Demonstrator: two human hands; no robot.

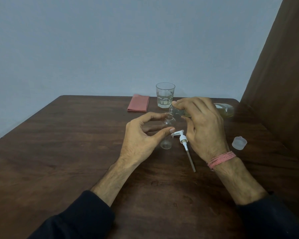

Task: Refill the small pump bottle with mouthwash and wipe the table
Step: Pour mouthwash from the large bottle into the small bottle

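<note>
A small clear pump bottle (168, 133) stands upright and uncapped on the brown table (76, 144). My left hand (141, 135) curls around it, thumb and forefinger at its sides. My right hand (204, 125) grips the mouthwash bottle (224, 110), which lies tilted almost flat with yellowish liquid inside; its open mouth is just above and to the right of the small bottle's neck. The white pump head (186, 144) with its dip tube lies on the table between my hands.
A translucent cap (239, 142) lies to the right of my right wrist. A folded pink cloth (138, 105) and a glass (165, 97) with a little clear liquid stand at the table's far edge. A brown curtain (280, 83) hangs on the right.
</note>
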